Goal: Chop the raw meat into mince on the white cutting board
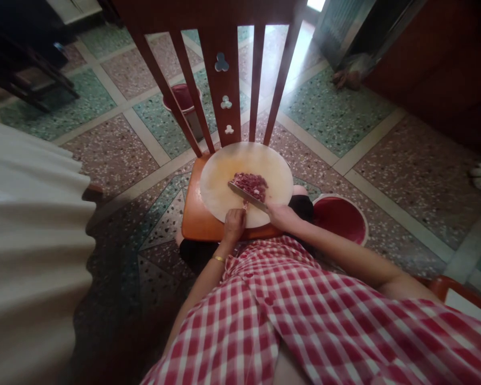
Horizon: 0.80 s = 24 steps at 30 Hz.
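A round, pale cutting board [216, 176] lies on the seat of a wooden chair [194, 214]. Chopped red meat [251, 182] is heaped near the board's middle. My right hand [282, 216] grips the handle of a knife [248, 196], whose blade slants up and left along the near side of the heap. Close to the blade, my left hand [235, 222] is closed at the board's near edge, its fingers on a small strip of meat [245, 205]. A gold bracelet [218, 259] circles the left wrist.
The chair's slatted back [220, 69] rises behind the board. A red basin [340, 219] stands on the floor at the right, and a red bucket [184, 99] behind the chair. White cloth [32, 240] hangs at the left.
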{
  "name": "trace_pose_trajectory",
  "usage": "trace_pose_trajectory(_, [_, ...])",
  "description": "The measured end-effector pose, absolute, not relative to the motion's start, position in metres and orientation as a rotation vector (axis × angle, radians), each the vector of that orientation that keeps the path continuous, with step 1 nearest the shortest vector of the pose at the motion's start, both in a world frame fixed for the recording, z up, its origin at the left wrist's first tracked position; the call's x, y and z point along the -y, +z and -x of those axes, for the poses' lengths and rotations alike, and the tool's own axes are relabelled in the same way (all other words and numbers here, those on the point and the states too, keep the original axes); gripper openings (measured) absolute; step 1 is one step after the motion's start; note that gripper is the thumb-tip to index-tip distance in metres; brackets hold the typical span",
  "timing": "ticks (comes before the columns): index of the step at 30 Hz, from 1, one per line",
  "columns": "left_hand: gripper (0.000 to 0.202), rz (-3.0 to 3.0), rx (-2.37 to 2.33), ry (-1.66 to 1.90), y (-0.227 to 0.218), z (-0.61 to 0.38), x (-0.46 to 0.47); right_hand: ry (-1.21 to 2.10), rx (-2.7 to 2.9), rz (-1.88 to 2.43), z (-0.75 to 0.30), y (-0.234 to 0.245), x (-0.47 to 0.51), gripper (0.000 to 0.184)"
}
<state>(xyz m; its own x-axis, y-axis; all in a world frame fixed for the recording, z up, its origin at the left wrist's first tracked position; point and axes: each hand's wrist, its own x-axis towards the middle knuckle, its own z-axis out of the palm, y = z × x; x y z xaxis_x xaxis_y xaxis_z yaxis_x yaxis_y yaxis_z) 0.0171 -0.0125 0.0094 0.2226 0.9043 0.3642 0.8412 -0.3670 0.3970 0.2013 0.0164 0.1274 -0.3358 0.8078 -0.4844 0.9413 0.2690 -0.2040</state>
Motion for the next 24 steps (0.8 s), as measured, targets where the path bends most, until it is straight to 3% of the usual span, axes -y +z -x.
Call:
trace_pose_trajectory(10, [0.026,-2.424,-1.786,0.555,0.013,-0.022,-0.002,-0.643,-2.207,-1.586,-0.193,0.126,-0.002,0.03])
trace_pose_trajectory(24, [0.028,-2.344,-1.86,0.597,0.011,-0.021,0.001,-0.51,-2.332,-1.493,-0.162,0.124,-0.055,0.029])
